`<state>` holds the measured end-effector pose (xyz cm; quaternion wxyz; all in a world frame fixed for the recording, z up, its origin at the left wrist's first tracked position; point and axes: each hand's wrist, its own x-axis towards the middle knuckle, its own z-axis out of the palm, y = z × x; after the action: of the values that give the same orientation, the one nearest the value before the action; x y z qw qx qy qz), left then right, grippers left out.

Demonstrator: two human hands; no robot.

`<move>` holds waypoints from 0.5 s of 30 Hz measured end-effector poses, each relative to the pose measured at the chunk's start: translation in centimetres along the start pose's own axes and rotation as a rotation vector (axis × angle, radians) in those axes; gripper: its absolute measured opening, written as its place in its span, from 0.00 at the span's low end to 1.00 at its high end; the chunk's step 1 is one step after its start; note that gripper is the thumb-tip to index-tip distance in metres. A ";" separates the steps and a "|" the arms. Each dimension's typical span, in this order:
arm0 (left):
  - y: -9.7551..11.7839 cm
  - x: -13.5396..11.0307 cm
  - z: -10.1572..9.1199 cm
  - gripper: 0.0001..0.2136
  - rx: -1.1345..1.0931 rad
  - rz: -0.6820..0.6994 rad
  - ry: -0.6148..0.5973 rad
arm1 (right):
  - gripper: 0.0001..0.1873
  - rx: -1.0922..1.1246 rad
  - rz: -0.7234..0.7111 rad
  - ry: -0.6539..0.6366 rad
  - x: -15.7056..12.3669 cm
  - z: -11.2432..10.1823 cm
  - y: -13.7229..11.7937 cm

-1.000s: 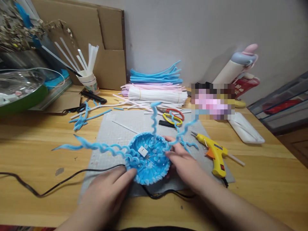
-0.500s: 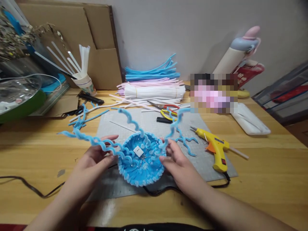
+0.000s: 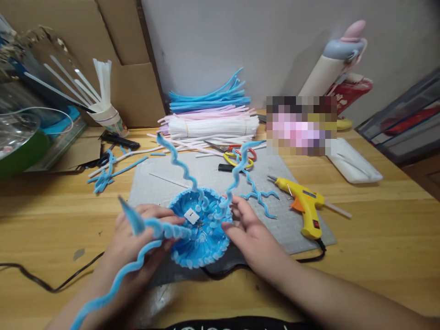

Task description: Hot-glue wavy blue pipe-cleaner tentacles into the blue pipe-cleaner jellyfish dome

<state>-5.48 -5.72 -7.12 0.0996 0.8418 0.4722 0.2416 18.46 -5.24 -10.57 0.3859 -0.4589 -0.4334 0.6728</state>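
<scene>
A bowl-shaped blue pipe-cleaner piece faces hollow side up over the grey mat. Inside it sit a small white block and clear blobs. Long wavy blue pipe cleaners stick out of it on several sides. My left hand grips its left rim, with fingertips reaching over the edge; two wavy strands cross that hand and wrist. On the right rim, my right hand is closed with thumb in front and fingers behind. Right of the bowl, a separate wavy blue pipe-cleaner piece lies on the mat.
A yellow glue gun lies at the right, its black cord running behind my right forearm. Scissors and bundled pipe cleaners lie farther back. A cup of glue sticks leans at the left near blue offcuts.
My left hand has shifted inward over the left rim. The left wavy strands have swung toward me, one now hanging down across my forearm. The camera view has shifted slightly.
</scene>
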 end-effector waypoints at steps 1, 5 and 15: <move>-0.1 -0.2 0.0 0.10 0.039 0.004 -0.010 | 0.23 0.005 0.001 -0.006 0.0 0.0 0.0; -0.3 -0.1 0.0 0.10 0.086 0.014 -0.029 | 0.23 0.024 0.003 -0.011 0.0 -0.1 0.1; -0.7 1.1 0.1 0.10 -0.213 -0.059 -0.112 | 0.21 -0.342 -0.089 0.010 0.3 -0.9 -0.3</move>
<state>-5.42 -4.39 -7.12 0.2216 0.8244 0.4622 0.2400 19.29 -4.64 -10.60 0.3338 -0.5017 -0.5595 0.5690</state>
